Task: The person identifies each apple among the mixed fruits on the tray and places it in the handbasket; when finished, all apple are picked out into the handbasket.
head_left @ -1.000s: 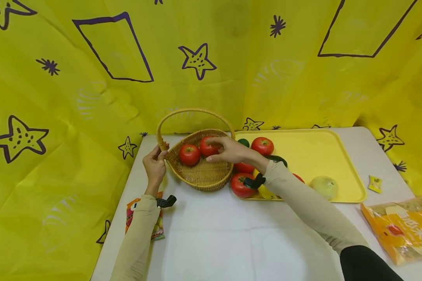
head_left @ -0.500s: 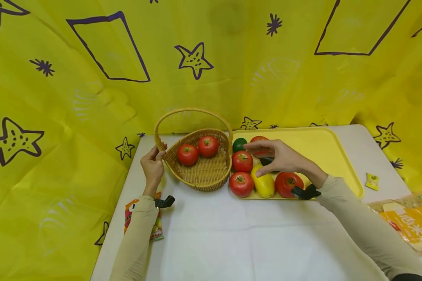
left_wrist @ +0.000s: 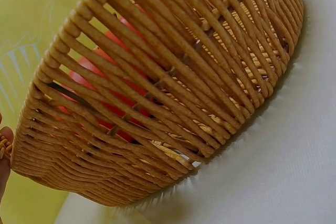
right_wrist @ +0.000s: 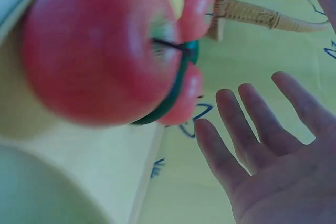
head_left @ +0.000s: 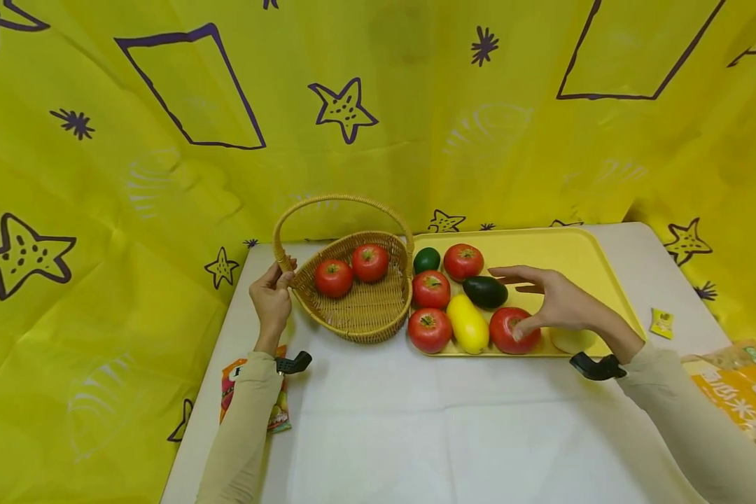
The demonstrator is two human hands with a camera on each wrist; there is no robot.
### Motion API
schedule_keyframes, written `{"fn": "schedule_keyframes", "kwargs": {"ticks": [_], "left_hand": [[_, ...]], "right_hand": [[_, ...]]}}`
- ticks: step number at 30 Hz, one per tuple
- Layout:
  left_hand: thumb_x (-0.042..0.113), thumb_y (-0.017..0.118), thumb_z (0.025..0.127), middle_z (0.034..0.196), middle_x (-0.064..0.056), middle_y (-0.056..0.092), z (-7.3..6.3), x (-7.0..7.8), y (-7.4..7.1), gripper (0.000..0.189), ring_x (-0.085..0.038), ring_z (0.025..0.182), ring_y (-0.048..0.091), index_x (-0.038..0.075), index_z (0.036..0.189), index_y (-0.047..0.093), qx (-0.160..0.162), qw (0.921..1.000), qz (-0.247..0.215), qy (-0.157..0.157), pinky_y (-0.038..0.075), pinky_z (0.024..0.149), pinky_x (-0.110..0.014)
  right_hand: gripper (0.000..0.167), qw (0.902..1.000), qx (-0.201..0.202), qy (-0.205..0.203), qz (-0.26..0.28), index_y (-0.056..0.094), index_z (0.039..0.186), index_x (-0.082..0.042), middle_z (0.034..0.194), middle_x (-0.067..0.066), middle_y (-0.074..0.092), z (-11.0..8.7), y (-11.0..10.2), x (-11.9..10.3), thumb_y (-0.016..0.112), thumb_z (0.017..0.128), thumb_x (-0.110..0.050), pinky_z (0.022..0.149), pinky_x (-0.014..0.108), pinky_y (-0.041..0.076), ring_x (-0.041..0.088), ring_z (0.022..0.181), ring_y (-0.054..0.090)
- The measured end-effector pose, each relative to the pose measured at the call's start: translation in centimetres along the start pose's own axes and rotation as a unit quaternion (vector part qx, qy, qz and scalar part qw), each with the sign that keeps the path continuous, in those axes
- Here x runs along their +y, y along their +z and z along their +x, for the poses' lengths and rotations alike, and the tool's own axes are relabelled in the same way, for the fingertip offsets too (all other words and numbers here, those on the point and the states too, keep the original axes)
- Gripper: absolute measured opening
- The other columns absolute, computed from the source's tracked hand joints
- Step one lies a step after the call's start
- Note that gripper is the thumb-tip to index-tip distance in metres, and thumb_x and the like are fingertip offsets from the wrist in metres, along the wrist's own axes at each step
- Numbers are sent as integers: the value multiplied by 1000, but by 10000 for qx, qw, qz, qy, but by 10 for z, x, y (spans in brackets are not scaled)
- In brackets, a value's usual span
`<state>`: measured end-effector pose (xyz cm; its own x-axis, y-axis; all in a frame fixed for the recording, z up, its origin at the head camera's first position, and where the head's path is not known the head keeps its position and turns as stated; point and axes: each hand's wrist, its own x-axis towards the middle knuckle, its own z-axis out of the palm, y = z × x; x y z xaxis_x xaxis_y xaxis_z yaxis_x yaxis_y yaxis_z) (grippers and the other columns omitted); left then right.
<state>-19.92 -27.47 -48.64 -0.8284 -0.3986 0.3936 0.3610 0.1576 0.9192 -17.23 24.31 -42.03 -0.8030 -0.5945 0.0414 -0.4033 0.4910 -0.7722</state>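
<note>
My left hand (head_left: 272, 301) grips the wicker basket (head_left: 362, 327) at the left foot of its arched handle (head_left: 340, 198). Two red apples (head_left: 334, 278) lie inside, and red shows through the weave (left_wrist: 121, 82) in the left wrist view. Over the yellow tray (head_left: 561, 255) hovers my right hand (head_left: 561, 301), its fingers spread and holding nothing. Its thumb overlaps the front red apple (head_left: 504, 329) in the head view; contact cannot be told, though the right wrist view shows that apple (right_wrist: 100, 51) apart from the fingers. A pale round fruit (head_left: 570, 341) is partly hidden below the hand.
On the tray's left half sit more red apples (head_left: 430, 330), a yellow oblong fruit (head_left: 469, 325), a dark green avocado (head_left: 486, 291) and a green fruit (head_left: 426, 260). Snack bags lie left (head_left: 280, 413) and right (head_left: 740, 392), with a small yellow packet (head_left: 662, 323) near the tray.
My right hand has left the basket, where it was beside the second apple, and moved right across the tray. That apple stays in the basket. My left hand keeps its grip.
</note>
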Motion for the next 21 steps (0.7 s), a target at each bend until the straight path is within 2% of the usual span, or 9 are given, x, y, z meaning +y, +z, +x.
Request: {"fn": "schedule_keyframes", "kwargs": {"ticks": [5,12,17,21], "left_hand": [[-7,66,100,120,-35,72,0,0,0,35,-5,105,75,-6,135,69,-35,9999,115,8,60,89,-15],[-7,66,100,120,-33,73,-2,-1,0,35,-7,106,75,-7,135,68,4,9999,148,-16,59,90,-14],[-8,65,101,121,-34,73,-2,0,0,35,1,103,73,-6,135,69,2,9999,149,-13,60,88,-14],[-9,64,100,121,-35,72,-2,1,0,35,1,105,73,-6,135,69,5,9999,136,-4,60,88,-14]], "right_hand": [[101,9991,36,183,-393,53,154,-4,153,23,56,-14,11,10,102,68,-26,110,76,42,50,137,52],[106,9943,56,494,-947,53,154,-4,146,30,61,-23,23,16,103,65,-34,108,73,47,54,132,57],[103,9926,61,583,-1062,54,153,-2,140,30,65,-24,28,20,102,67,-34,104,68,53,50,126,63],[99,9915,58,613,-1150,58,150,-2,137,28,68,-23,29,21,102,67,-35,101,64,57,46,121,66]]}}
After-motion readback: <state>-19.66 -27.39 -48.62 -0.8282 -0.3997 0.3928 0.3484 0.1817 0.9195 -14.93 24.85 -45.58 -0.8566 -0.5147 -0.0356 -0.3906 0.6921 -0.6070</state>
